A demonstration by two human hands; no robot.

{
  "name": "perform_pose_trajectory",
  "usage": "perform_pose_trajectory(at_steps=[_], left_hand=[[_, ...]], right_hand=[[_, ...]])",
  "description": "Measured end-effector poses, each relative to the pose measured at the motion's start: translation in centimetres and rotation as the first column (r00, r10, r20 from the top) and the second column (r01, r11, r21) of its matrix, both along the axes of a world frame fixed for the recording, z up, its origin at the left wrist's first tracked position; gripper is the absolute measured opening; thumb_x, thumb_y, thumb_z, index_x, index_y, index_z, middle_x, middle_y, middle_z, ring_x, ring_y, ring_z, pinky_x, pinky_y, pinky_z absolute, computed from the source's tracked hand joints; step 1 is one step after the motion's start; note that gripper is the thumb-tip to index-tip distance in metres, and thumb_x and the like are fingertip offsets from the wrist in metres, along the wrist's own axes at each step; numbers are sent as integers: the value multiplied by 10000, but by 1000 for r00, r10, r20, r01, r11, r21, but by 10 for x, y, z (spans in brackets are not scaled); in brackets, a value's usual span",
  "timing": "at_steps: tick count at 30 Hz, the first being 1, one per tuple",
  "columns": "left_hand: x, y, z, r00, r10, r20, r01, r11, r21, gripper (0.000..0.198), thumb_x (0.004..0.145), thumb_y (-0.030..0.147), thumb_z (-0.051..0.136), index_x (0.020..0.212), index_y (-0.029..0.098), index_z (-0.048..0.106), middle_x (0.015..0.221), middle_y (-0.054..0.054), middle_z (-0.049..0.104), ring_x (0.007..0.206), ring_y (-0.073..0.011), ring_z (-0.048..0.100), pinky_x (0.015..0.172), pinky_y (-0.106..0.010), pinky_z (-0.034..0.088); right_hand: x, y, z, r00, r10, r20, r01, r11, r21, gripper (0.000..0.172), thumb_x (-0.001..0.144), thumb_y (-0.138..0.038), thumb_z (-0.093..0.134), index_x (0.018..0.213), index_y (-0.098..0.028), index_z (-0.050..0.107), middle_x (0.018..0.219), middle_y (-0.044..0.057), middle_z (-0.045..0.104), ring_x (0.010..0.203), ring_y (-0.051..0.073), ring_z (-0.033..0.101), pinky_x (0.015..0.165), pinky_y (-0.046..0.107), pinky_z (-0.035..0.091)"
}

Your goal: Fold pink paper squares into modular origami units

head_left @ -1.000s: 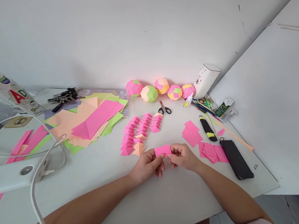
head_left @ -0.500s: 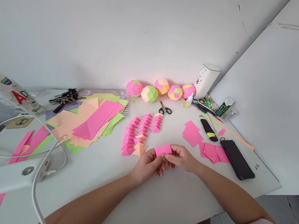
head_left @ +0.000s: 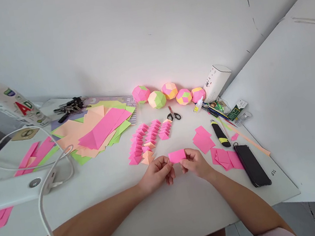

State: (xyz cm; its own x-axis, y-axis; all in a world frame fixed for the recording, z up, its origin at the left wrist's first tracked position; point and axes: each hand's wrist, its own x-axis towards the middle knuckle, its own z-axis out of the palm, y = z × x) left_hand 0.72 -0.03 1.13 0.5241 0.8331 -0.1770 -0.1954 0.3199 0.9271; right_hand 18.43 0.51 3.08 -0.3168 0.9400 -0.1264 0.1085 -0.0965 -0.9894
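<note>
Pink paper rectangle [head_left: 177, 156] lies between our two hands, in front of the rows of folded pink paper units [head_left: 137, 146]. Our left hand [head_left: 157, 172] pinches its lower left corner with thumb and fingers, while our right hand [head_left: 196, 163] grips the right end. We judge the step in hand to be folding or lining up a crease, though fold lines are too small to make out. Any further crease would call for us to match the edges, keep both ends steady and press evenly with the thumbs.
</note>
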Motion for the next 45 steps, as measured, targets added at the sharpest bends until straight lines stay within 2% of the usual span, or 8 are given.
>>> perform_pose_trajectory(at_steps=[4, 9, 14, 17, 29, 38, 42, 45], left_hand=[[-1, 2, 2, 996, 55, 68, -51, 997, -54, 307, 812, 451, 531, 747, 181, 400, 603, 5, 614, 458, -110, 559, 442, -234, 431], [-1, 5, 4, 984, 61, 170, -48, 996, -80, 295, 843, 466, 478, 833, 178, 412, 708, -31, 636, 500, -128, 581, 433, -242, 437], [-2, 5, 3, 984, 51, 170, -38, 996, -78, 321, 838, 479, 480, 902, 164, 472, 694, -21, 610, 514, -130, 580, 433, -243, 443], [-2, 5, 2, 987, 67, 148, -53, 994, -101, 329, 823, 478, 505, 917, 163, 486, 690, -15, 599, 515, -128, 574, 431, -245, 446], [-3, 3, 1, 987, 84, 134, -73, 993, -89, 299, 788, 402, 582, 942, 163, 486, 761, -23, 606, 536, -119, 567, 451, -257, 461], [-2, 5, -1, 994, 54, 96, -46, 996, -80, 325, 762, 380, 607, 966, 153, 494, 568, 13, 590, 491, -131, 562, 460, -259, 461], [0, 6, 0, 999, 26, 44, -25, 1000, -7, 329, 813, 478, 516, 791, 150, 506, 497, 4, 582, 439, -121, 546, 451, -243, 455], [0, 7, 0, 998, 63, 25, -63, 998, -12, 354, 820, 511, 486, 770, 161, 483, 502, 2, 599, 424, -119, 551, 449, -235, 455]], right_hand=[[2, 1, 3, 999, -30, 33, 28, 999, 39, 36, 744, -187, 511, 718, -167, 525, 509, -44, 493, 474, 100, 493, 481, 231, 414], [0, 1, -1, 975, -43, 217, -3, 978, 208, 128, 778, -253, 536, 676, -180, 514, 572, -28, 501, 497, 100, 476, 474, 229, 391], [0, 2, -13, 912, -94, 399, -121, 869, 480, 178, 804, -241, 521, 635, -186, 539, 569, -9, 510, 512, 107, 445, 499, 237, 368], [1, 3, -17, 888, -103, 447, -183, 814, 551, 186, 832, -239, 494, 669, -192, 570, 581, 5, 532, 521, 116, 449, 514, 247, 367], [2, 4, -15, 845, -166, 509, -237, 736, 634, 194, 838, -186, 444, 740, -201, 611, 609, 31, 595, 515, 128, 470, 501, 258, 367], [4, 5, -18, 823, -211, 527, -299, 628, 719, 259, 763, -54, 413, 817, -204, 616, 692, 40, 647, 582, 143, 550, 519, 258, 411], [3, 4, -21, 844, -213, 493, -239, 673, 700, 379, 754, -60, 447, 1097, -206, 515, 968, 89, 646, 628, 136, 579, 523, 256, 448], [4, 5, -22, 898, -167, 407, -188, 691, 698, 524, 745, -82, 501, 1230, -230, 369, 1191, 133, 529, 718, 141, 594, 525, 251, 475]])
